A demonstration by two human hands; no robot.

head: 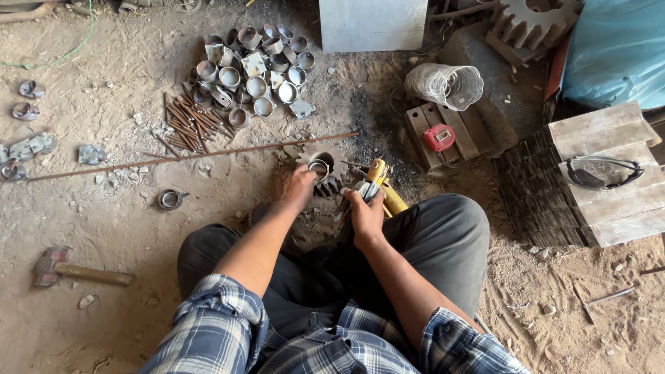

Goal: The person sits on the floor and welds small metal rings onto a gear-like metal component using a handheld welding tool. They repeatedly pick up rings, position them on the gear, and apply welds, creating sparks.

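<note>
I sit on the dirt floor with both forearms stretched forward. My left hand (pixel 298 188) rests on a small metal ring (pixel 319 167) that stands on a dark toothed gear (pixel 327 176) lying on the ground. My right hand (pixel 365 211) grips a yellow-handled electrode holder (pixel 379 181) just right of the gear; its tip points toward the ring. A long thin steel rod (pixel 194 156) lies across the ground behind the gear.
A heap of short metal rings (pixel 253 66) and a bundle of rusty rod pieces (pixel 187 125) lie at the back. A hammer (pixel 76 271) is at left. A wire coil (pixel 445 85), red tape measure (pixel 438 137), goggles (pixel 601 171) on planks are at right.
</note>
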